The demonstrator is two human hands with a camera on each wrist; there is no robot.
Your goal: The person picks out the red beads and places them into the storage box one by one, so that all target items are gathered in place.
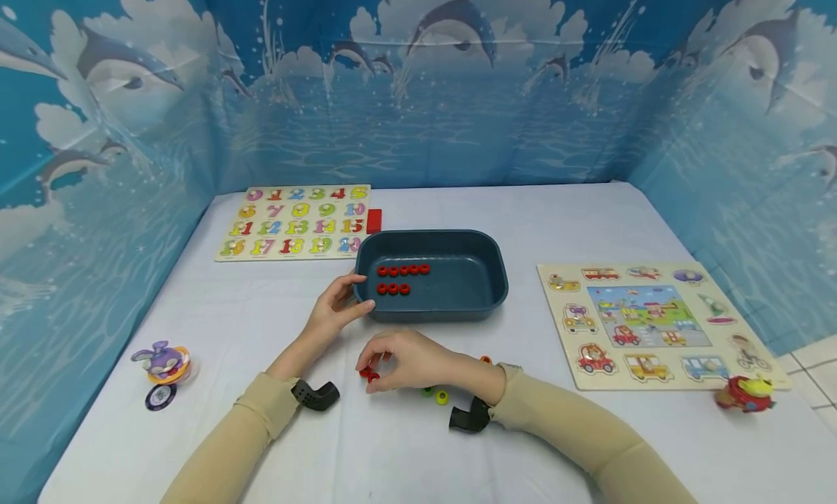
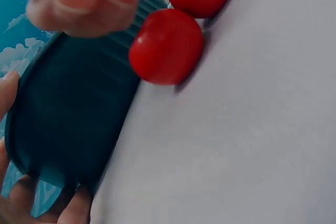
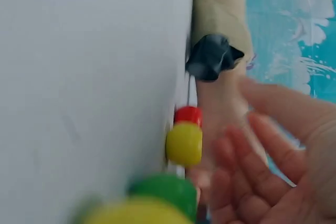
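A dark blue-green tray [image 1: 451, 316] stands mid-table, with a back row of several red beads [image 1: 404, 270] and a front row of three inside. My left hand [image 1: 333, 308] grips the tray's left end, thumb and fingers at its rim. Two loose red beads [image 2: 167, 46] lie on the white cloth in front of the tray. Just over them hovers my right hand [image 1: 408, 359], fingers loosely bent, with no bead visible between them. Under the right wrist are a yellow bead [image 1: 442, 397], a green bead [image 1: 427, 391] and an orange bead [image 1: 486, 359], partly hidden.
A number puzzle board [image 1: 297, 224] lies behind the tray to the left, a red block [image 1: 374, 221] at its edge. To the right is a vehicle puzzle board [image 1: 569, 330] with a red-and-yellow toy [image 1: 745, 395] at its corner. A purple toy [image 1: 160, 362] sits far left.
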